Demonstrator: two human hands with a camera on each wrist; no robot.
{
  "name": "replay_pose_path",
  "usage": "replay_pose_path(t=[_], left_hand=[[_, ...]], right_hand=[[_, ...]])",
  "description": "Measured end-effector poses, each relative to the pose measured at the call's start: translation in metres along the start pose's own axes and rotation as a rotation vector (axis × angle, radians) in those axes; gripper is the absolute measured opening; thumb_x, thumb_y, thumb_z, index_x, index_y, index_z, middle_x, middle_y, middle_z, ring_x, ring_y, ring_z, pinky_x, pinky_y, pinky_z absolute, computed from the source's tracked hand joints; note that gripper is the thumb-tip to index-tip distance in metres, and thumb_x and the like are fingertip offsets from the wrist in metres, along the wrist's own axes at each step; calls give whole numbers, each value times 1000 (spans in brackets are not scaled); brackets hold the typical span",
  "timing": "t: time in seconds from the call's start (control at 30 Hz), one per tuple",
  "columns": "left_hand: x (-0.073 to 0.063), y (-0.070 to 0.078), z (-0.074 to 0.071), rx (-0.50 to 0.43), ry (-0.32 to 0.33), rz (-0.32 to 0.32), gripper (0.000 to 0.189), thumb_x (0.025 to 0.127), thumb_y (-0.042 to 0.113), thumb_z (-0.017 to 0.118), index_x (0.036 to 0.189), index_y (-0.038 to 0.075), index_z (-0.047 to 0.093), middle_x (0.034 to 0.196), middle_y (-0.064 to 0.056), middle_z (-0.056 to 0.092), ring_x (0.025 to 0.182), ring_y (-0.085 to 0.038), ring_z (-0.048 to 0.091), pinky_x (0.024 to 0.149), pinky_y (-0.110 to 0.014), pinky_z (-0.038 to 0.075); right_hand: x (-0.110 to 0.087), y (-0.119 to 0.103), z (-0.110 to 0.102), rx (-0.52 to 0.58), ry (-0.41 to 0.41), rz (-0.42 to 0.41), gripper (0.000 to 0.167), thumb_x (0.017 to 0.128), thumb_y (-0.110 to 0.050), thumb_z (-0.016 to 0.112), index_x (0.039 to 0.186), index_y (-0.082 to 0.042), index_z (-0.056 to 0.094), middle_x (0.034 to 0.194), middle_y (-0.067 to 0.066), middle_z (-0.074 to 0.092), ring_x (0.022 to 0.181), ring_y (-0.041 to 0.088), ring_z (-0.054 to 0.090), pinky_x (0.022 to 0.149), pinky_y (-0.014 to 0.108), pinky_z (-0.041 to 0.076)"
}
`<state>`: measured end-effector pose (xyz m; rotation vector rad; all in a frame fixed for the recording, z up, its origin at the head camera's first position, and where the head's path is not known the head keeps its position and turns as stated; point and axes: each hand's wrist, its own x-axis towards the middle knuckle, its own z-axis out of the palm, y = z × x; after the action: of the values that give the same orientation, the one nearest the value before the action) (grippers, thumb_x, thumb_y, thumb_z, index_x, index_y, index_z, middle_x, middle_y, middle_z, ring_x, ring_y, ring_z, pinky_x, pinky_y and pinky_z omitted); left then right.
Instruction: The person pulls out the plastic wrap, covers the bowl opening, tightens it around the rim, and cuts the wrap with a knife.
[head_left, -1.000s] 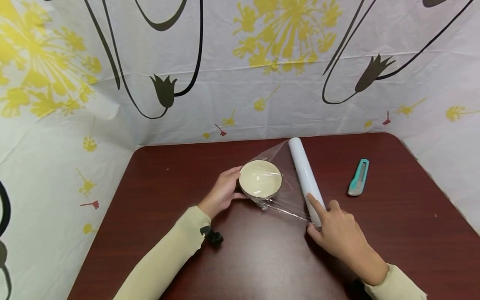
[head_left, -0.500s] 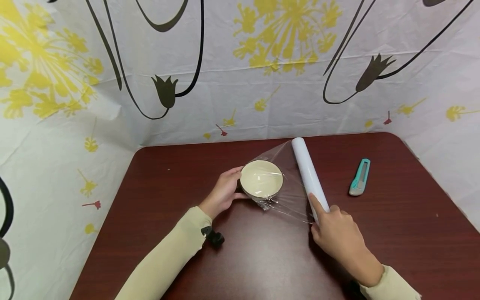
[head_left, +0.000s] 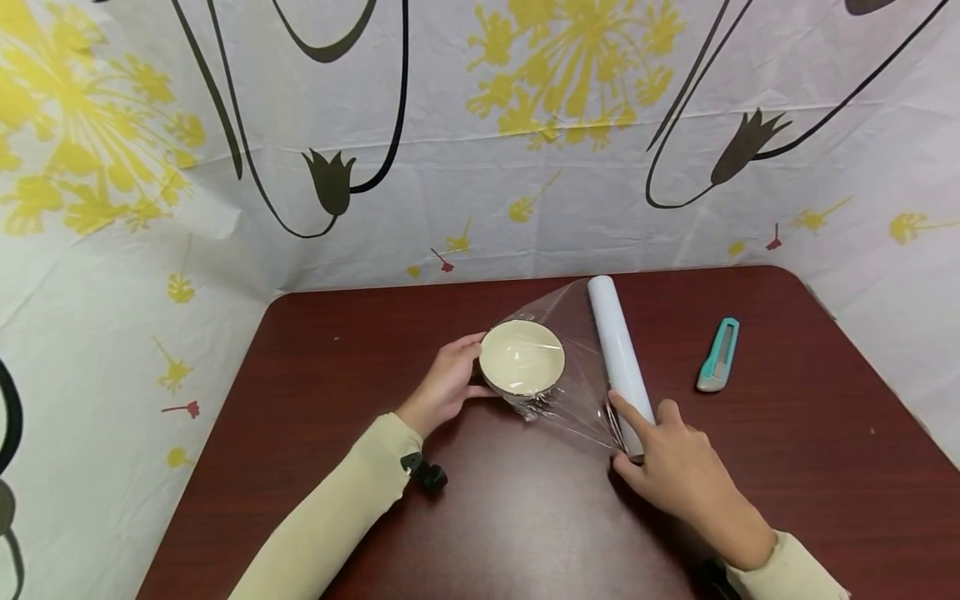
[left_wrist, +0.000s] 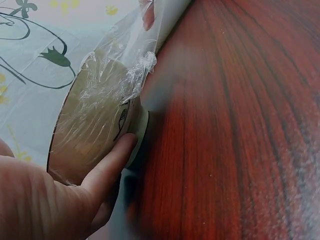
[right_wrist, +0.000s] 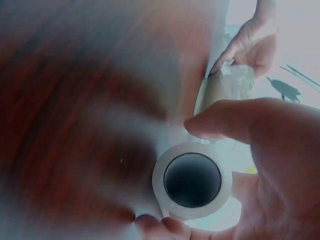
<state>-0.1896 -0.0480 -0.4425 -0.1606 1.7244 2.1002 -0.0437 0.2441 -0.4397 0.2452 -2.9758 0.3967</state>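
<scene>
A cream bowl (head_left: 521,358) stands on the table with clear plastic wrap (head_left: 579,392) stretched over its top. My left hand (head_left: 446,379) grips the bowl's left side, and in the left wrist view its thumb lies along the patterned outer wall of the bowl (left_wrist: 90,145). Crumpled film bunches at the near rim. The wrap runs on to a long white roll (head_left: 617,342), which lies to the right. Round the roll's near end my right hand (head_left: 678,467) curls, fingers on one side and thumb on the other; the right wrist view looks into its hollow core (right_wrist: 192,180).
A teal utility knife (head_left: 717,356) lies on the dark red wooden table (head_left: 375,333), right of the roll. Behind the table's far edge hangs a white patterned cloth (head_left: 450,125). A small black wrist camera (head_left: 425,472) sits at the left cuff.
The roll's far end has shifted slightly right. My right hand has moved a little about the near end, and the film there now bunches by the fingers. The left hand and bowl stay put.
</scene>
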Motion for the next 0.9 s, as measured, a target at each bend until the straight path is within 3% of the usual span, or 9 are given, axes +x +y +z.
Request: replay_pose_path(t=[0.17, 0.27, 0.37, 0.5, 0.67, 0.9], left_hand=[[-2, 1, 0, 6, -2, 7, 48, 118, 11, 41, 164, 1, 49, 167, -20, 46, 139, -38, 57, 102, -70, 56], [-1, 1, 0, 8, -7, 11, 47, 118, 11, 42, 163, 0, 49, 163, -22, 49, 134, -36, 59, 102, -70, 56], [0, 0, -1, 10, -16, 13, 47, 118, 12, 42, 163, 0, 49, 163, -22, 49, 134, -36, 59, 102, -69, 56], [-1, 1, -1, 6, -15, 9, 48, 118, 12, 42, 164, 1, 48, 165, -22, 47, 139, -38, 57, 102, -69, 56], [-1, 0, -1, 6, -12, 4, 49, 118, 12, 41, 165, 1, 47, 171, -20, 41, 141, -40, 55, 102, -68, 56], [-1, -2, 0, 4, -15, 24, 48, 118, 11, 41, 164, 0, 47, 170, -21, 42, 139, -40, 57, 100, -68, 58]], right_hand=[[-1, 5, -6, 81, -87, 35, 71, 95, -31, 75, 161, -13, 57, 99, 19, 47, 51, 23, 44, 51, 42, 46], [1, 7, -12, 114, -161, 60, 75, 101, -44, 73, 166, -14, 51, 108, 22, 50, 58, 23, 50, 58, 43, 49], [3, 9, -17, 145, -237, 93, 75, 109, -55, 63, 169, -15, 46, 117, 23, 51, 64, 25, 54, 63, 44, 50], [6, 11, -19, 150, -210, 92, 53, 120, -39, 44, 166, -15, 52, 113, 18, 56, 71, 23, 55, 66, 47, 51], [8, 14, -17, 145, -126, 67, 45, 114, -15, 55, 159, -13, 56, 104, 17, 63, 72, 24, 58, 61, 49, 53], [13, 17, -18, 159, -138, 143, 69, 108, -20, 66, 162, 4, 29, 108, 35, 63, 83, 43, 69, 71, 63, 56]])
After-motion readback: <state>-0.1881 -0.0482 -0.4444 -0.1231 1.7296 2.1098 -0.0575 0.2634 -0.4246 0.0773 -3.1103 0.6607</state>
